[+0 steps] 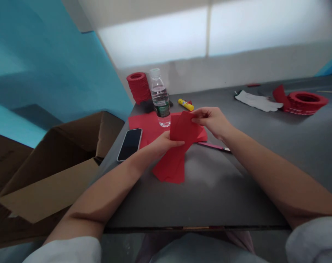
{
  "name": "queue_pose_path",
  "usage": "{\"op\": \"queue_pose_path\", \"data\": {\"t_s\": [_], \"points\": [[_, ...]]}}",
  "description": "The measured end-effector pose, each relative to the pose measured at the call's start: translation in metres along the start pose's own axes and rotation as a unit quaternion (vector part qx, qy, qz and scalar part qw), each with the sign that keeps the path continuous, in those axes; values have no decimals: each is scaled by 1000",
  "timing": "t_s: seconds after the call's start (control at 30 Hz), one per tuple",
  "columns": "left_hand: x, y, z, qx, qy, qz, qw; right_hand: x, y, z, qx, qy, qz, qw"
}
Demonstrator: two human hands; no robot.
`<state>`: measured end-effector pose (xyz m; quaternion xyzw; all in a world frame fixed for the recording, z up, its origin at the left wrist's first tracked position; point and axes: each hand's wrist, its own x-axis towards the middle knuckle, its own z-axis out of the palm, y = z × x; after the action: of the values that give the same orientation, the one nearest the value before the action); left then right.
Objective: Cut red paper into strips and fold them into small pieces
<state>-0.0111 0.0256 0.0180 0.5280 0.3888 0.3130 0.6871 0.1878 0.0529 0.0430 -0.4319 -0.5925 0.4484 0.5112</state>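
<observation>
Several strips of red paper [172, 164] are fanned out in front of me, above the grey table. My left hand [166, 142] grips them around the middle, its thumb lying across the front and the other fingers hidden behind. At the upper right corner, my right hand [208, 118] pinches the edge of the red paper between thumb and fingers. More red paper [144, 122] lies flat on the table behind and to the left. A pink-handled tool [211, 145], perhaps a cutter, rests just right of the held strips.
A water bottle [160, 100] stands on the flat red paper, beside a phone [130, 144]. Behind are a red pleated roll [138, 87] and a yellow glue stick [186, 105]. White gloves [257, 101] and a red coiled piece [305, 103] lie right. An open cardboard box [53, 182] stands left.
</observation>
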Motion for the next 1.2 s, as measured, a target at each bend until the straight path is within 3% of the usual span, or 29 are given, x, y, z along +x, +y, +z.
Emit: {"op": "queue_pose_path", "data": {"t_s": [0.3, 0.4, 0.57, 0.73, 1.0, 1.2], "points": [[4, -3, -3, 57, 27, 37, 997, 4, 1, -6, 22, -6, 71, 997], [4, -2, -4, 77, 20, 62, 995, 5, 2, -8, 28, -4, 61, 998], [8, -2, -11, 133, 36, 69, 988, 6, 4, -11, -45, 0, 49, 998], [10, -1, -11, 89, 17, 89, 992, 7, 7, -13, -87, 11, 47, 995], [7, 4, -7, 52, 64, 74, 994, 9, 10, -13, -81, 38, 46, 995], [9, 0, -12, 84, 63, 90, 990, 8, 9, -11, -42, -7, 25, 999]]}}
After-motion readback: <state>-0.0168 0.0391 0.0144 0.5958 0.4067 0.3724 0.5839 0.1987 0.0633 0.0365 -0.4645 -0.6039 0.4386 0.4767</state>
